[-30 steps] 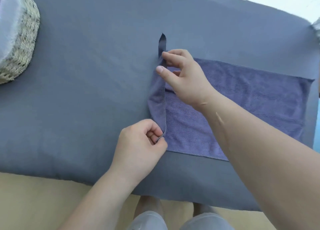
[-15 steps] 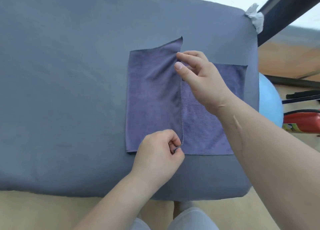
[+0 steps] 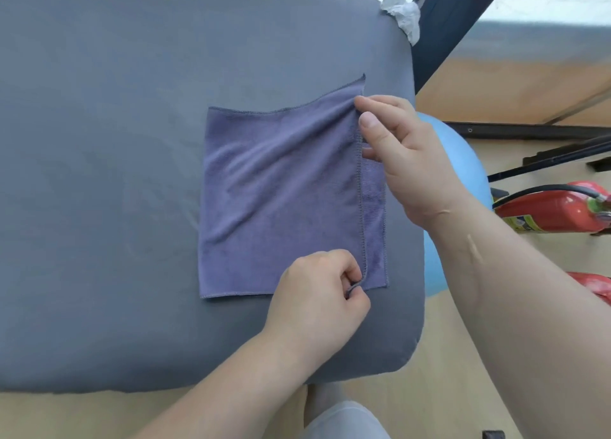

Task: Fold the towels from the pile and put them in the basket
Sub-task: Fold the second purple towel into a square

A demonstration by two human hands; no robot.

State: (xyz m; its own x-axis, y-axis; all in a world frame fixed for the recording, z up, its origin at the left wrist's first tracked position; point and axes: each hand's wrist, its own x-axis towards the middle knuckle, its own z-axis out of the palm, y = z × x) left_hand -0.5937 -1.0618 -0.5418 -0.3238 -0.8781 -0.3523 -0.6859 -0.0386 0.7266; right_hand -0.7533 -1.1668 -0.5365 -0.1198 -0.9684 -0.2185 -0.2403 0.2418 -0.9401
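Pinching the near corner of the folded-over layer between curled fingers and thumb, the left hand [image 3: 317, 293] sits at the front edge of the purple towel [image 3: 281, 200]. The right hand [image 3: 406, 164] nips the far corner of that same edge between thumb and forefinger, its other fingers loosely bent. The towel lies doubled on the grey padded table [image 3: 99, 174], toward its right end. The upper layer's stitched edge stops short of the lower one, leaving a narrow strip showing. Beyond the table's right side are a blue ball [image 3: 469, 160] and a red fire extinguisher [image 3: 549, 210]. A crumpled white cloth [image 3: 401, 12] sits at the far right corner.
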